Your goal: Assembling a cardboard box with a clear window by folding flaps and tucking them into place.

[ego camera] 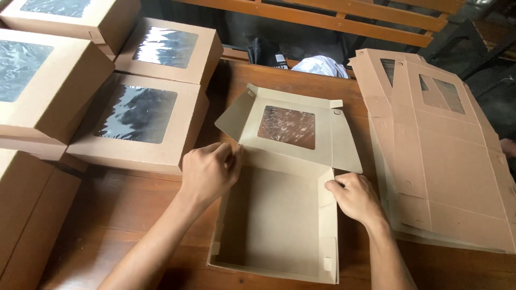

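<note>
Cardboard box (279,215), half-folded, lies open on the wooden counter (134,204) with its windowed lid (287,129) tipped back.
Left hand (207,172) pinches the box's far-left corner; right hand (355,196) pinches the far-right wall, fingertips hidden. Finished boxes (134,121) at left are cut off; flat blanks (441,156) lie right.

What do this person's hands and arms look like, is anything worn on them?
Both are bare. The left hand and right hand wear no gloves, and no rings, watch or bands show. The forearms are uncovered down to the frame's bottom edge, with no sleeve in view. Fingernails look short and plain.
</note>
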